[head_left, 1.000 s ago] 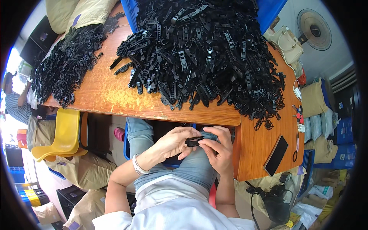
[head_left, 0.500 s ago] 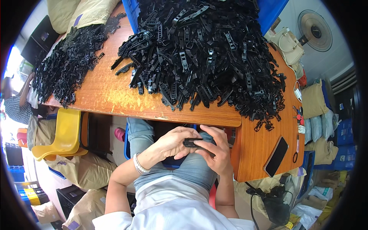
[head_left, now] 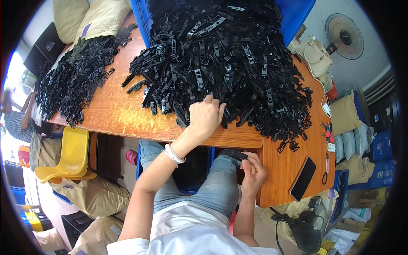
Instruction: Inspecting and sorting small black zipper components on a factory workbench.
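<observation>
My left hand (head_left: 206, 117), with a white band on its wrist, reaches over the table's front edge to the near side of a big pile of black plastic parts (head_left: 199, 80). Its fingers are curled down among the long clip-like pieces, and whatever they grip is hidden. Above my right thigh, my right hand (head_left: 253, 170) pinches a slim black plastic part (head_left: 239, 155) between thumb and fingers. Below the table edge, between my legs, a blue bin (head_left: 210, 161) shows a dark inside.
The heap spills from a blue crate (head_left: 142, 21) onto the wooden table (head_left: 140, 106). Another heap of small black parts (head_left: 76, 80) lies at the left. A phone (head_left: 303, 178), scissors (head_left: 325, 174) and keys (head_left: 327, 134) lie at the right. A yellow chair (head_left: 66, 153) stands left.
My left hand has left the black part at my lap and moved up to the pile. My right hand has shifted slightly right, still holding a black part.
</observation>
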The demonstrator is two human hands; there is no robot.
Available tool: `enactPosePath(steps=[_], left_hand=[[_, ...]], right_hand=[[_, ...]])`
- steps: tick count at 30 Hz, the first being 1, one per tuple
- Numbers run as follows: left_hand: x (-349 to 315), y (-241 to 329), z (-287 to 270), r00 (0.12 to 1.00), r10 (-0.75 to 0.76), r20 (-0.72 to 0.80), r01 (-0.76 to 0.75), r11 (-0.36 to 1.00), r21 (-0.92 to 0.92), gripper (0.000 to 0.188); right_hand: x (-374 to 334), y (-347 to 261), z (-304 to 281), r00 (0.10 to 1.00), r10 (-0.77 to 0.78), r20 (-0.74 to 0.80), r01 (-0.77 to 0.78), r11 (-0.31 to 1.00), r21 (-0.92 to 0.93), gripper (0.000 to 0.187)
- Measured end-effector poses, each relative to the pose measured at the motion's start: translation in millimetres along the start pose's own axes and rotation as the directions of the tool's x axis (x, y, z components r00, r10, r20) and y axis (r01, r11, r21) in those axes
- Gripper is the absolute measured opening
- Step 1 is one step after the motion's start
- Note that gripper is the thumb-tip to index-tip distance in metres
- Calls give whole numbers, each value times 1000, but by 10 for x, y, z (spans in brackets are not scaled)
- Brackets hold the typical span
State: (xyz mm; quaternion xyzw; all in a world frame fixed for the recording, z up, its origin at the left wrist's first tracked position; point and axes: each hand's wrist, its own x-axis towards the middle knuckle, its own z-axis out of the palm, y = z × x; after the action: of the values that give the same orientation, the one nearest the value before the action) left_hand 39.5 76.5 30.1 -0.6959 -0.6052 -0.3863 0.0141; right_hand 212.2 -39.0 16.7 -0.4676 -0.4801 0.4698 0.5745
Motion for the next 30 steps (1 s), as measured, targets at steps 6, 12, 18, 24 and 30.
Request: enactPosePath(steps=[6,12,18,24,30], left_hand=[[11,3,199,966,-176,-191,151,978,-142,18],[-276,12,30,914,-388,-116,275,804,-527,10],[-645,9,-338,790,-446,422,583,330,-743,14],[-648,57,-549,587,-265,765,807,120,-578,28],[-747,138,-474,609,-288,739,791,152,-592,46]], right_hand=[[85,91,94,998,-59,0,59,996,-65,19],[191,178,99,998,61,-33,-64,989,-134,18],[203,243,118,995,84,54,-91,984,151,15],[196,51,275,993,118,18,-118,993,-16,13],[133,4,303,997,67,-23,-70,982,-175,12]])
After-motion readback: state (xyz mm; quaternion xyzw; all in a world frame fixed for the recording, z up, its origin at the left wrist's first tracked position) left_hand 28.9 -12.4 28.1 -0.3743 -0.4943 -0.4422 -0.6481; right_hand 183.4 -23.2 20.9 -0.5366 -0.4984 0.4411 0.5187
